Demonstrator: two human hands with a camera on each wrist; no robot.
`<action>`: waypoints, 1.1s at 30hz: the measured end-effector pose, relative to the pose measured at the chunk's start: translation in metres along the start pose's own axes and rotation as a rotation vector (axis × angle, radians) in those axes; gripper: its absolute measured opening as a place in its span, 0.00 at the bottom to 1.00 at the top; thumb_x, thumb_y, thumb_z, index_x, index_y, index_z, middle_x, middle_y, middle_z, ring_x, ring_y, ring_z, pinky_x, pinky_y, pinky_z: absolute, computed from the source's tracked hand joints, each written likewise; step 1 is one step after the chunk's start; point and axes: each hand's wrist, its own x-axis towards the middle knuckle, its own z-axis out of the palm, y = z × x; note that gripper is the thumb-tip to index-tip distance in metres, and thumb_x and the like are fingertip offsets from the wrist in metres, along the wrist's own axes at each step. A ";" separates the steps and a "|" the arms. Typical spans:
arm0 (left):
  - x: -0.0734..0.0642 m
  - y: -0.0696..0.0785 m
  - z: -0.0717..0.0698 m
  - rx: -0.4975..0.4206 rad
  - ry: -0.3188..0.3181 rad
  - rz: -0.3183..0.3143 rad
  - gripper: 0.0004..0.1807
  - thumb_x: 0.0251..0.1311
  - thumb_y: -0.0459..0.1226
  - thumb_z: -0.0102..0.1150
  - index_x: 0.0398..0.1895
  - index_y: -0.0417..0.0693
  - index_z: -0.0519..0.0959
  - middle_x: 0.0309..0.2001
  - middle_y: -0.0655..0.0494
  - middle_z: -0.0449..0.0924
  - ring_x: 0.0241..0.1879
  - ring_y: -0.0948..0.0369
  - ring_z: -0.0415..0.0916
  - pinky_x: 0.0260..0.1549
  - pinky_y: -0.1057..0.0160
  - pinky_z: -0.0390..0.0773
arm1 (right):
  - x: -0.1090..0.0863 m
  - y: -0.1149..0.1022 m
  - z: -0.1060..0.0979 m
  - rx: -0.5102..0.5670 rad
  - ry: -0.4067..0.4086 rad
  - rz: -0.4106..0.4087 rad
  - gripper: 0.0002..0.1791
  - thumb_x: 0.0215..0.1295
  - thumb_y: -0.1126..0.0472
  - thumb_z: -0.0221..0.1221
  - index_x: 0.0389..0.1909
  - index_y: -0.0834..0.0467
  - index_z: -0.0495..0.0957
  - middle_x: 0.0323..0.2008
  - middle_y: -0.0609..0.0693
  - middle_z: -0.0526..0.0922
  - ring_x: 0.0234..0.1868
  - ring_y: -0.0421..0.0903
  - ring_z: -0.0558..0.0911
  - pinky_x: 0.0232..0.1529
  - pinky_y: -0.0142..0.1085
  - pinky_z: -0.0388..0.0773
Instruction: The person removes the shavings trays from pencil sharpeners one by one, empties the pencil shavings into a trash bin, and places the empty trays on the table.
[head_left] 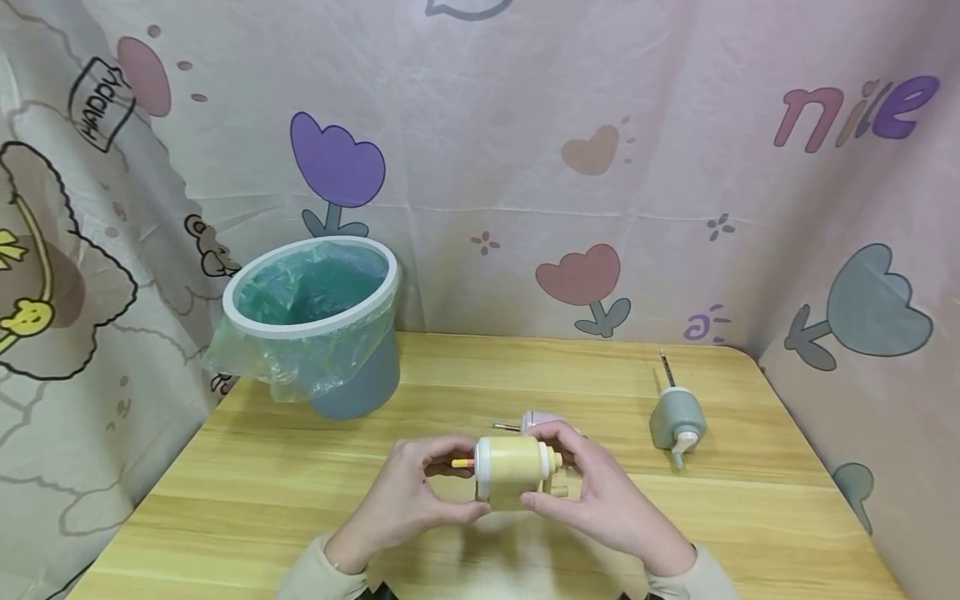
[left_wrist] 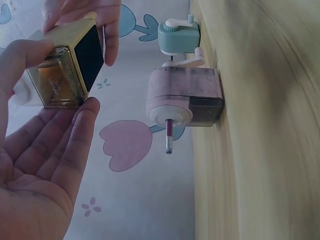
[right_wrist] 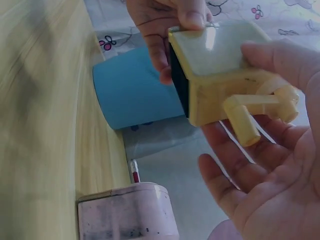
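Observation:
A yellow crank pencil sharpener [head_left: 513,467] is held above the table between both hands, with a short orange-and-red pencil [head_left: 461,463] sticking out of its white front end. My left hand [head_left: 416,492] grips the front end between thumb and fingers. At the crank end, my right hand [head_left: 603,492] holds the body the same way. The crank handle [right_wrist: 245,117] shows close to the right palm in the right wrist view. In the left wrist view, a clear drawer [left_wrist: 56,82] with brown contents and the dark base [left_wrist: 89,57] are visible.
Behind the hands lies a pink sharpener [left_wrist: 182,90] with a pencil in it, partly hidden in the head view. A grey-green sharpener [head_left: 677,421], also with a pencil, stands at the right. At the back left is a lined bin [head_left: 360,387] on the wooden table [head_left: 247,492].

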 end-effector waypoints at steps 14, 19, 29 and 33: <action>-0.013 -0.011 -0.008 -0.009 -0.030 -0.044 0.26 0.52 0.36 0.85 0.55 0.58 0.86 0.51 0.59 0.91 0.51 0.63 0.90 0.52 0.57 0.92 | 0.023 -0.010 0.005 -0.138 -0.081 -0.125 0.28 0.63 0.48 0.77 0.63 0.40 0.80 0.55 0.35 0.84 0.50 0.36 0.79 0.49 0.31 0.86; -0.018 -0.014 -0.013 -0.004 -0.029 -0.077 0.26 0.52 0.37 0.85 0.55 0.59 0.86 0.52 0.60 0.91 0.51 0.62 0.89 0.53 0.57 0.92 | 0.027 -0.007 0.009 -0.157 -0.096 -0.152 0.27 0.62 0.48 0.78 0.61 0.41 0.81 0.49 0.33 0.83 0.48 0.34 0.78 0.48 0.30 0.85; -0.023 -0.017 -0.019 0.008 -0.029 -0.087 0.25 0.53 0.38 0.84 0.55 0.60 0.86 0.53 0.58 0.91 0.52 0.61 0.90 0.52 0.61 0.92 | 0.030 -0.009 0.010 -0.109 -0.159 -0.121 0.25 0.64 0.48 0.76 0.60 0.45 0.81 0.50 0.37 0.85 0.49 0.33 0.81 0.53 0.32 0.89; -0.025 -0.018 -0.021 0.017 -0.025 -0.092 0.25 0.53 0.38 0.85 0.55 0.59 0.86 0.53 0.58 0.91 0.52 0.61 0.90 0.52 0.58 0.92 | 0.032 -0.008 0.011 -0.103 -0.167 -0.121 0.25 0.64 0.49 0.76 0.59 0.47 0.82 0.50 0.39 0.86 0.49 0.34 0.81 0.53 0.31 0.89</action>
